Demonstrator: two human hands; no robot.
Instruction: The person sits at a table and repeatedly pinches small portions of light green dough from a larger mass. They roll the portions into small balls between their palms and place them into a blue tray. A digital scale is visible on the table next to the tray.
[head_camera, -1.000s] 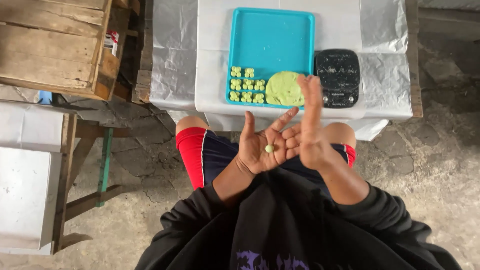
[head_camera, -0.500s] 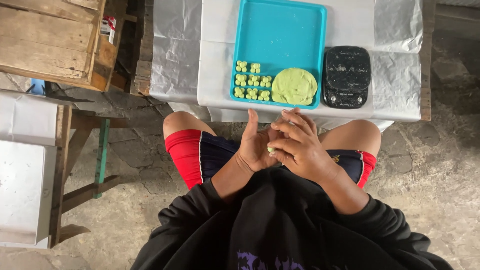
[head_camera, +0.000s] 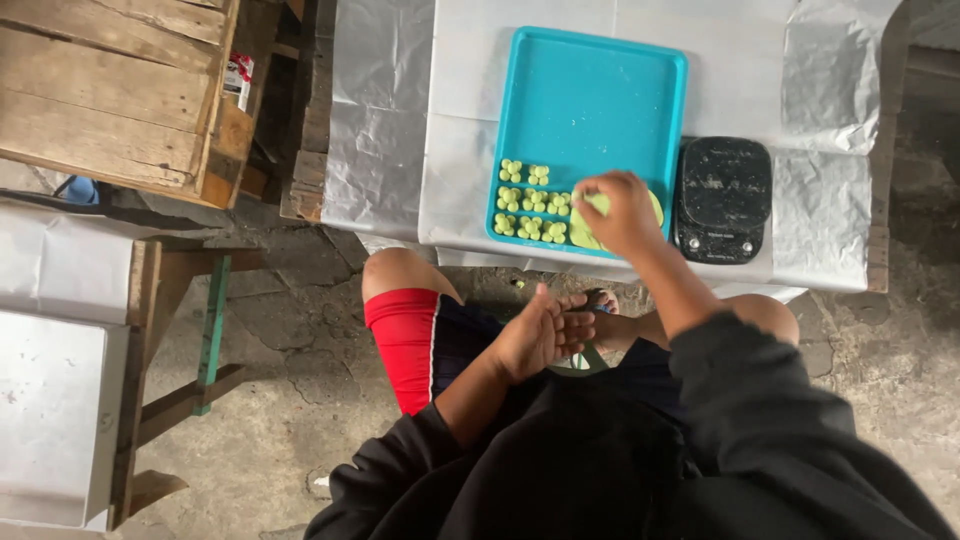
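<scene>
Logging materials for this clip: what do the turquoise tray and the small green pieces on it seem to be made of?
The rectangular turquoise tray looks like moulded plastic: uniform colour, smooth matte face, rounded raised rim. The small pale-green pieces look like soft dough, probably: lumpy, dull, irregular shapes.

- Black long-sleeved top (head_camera: 600, 470), loose, with both sleeves pushed up short of the wrists.
- Dark shorts (head_camera: 455, 335) with a broad red panel (head_camera: 403, 345) and a thin white stripe along it.
- 2 bare hands: left hand (head_camera: 540, 335), right hand (head_camera: 618, 212); no gloves.
</scene>
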